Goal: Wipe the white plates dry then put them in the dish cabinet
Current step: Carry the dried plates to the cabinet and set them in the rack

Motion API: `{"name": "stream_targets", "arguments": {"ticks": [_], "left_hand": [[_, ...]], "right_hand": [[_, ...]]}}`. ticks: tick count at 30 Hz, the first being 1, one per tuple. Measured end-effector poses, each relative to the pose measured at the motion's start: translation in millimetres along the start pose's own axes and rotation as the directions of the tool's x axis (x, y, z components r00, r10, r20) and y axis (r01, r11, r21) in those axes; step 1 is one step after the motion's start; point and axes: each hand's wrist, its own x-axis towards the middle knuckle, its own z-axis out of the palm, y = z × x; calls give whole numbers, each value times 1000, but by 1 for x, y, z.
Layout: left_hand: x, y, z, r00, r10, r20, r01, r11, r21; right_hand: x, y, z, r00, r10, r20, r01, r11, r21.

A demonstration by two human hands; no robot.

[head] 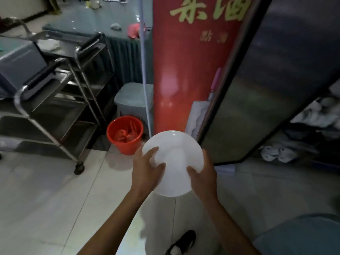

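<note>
The white plate (173, 155) was up in front of the person, carried between both hands above the tiled floor (46, 190). The left hand (147, 168) gripped its left edge, thumb and fingers spread and curled over the rim onto the plate's face. The right hand (203, 173) held the right edge, thumb lying on the face and fingers wrapped behind, out of sight. Just beyond the left hand sat a red bucket (125, 137) on the floor, and further left a steel trolley (60, 92). Ahead of the plate rose a red panel (189, 61) with yellow lettering. To the right of the right hand stood the cabinet's dark-framed glass door (266, 85), open, with blurred white dishes (276, 153) on the shelves beyond.
</note>
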Motion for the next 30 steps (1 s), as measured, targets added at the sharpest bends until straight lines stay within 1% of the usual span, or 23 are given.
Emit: {"name": "stream_targets", "arguments": {"ticks": [6, 10, 15, 19, 26, 30], "left_hand": [[36, 86, 75, 983, 124, 137, -129, 991, 32], [53, 139, 120, 960, 200, 194, -211, 977, 36], [66, 197, 177, 916, 287, 279, -302, 953, 10], [69, 231, 230, 865, 354, 356, -369, 929, -29], [77, 266, 314, 792, 362, 492, -349, 929, -122], [102, 287, 369, 739, 381, 556, -357, 921, -156]], "right_hand": [[62, 22, -80, 987, 82, -137, -77, 996, 46], [94, 35, -129, 968, 89, -233, -69, 994, 90], [118, 53, -186, 921, 130, -368, -100, 990, 101], [130, 71, -231, 859, 156, -488, -129, 988, 89], [153, 102, -286, 765, 244, -596, -222, 969, 112], [188, 116, -315, 719, 249, -648, -230, 966, 117]]}}
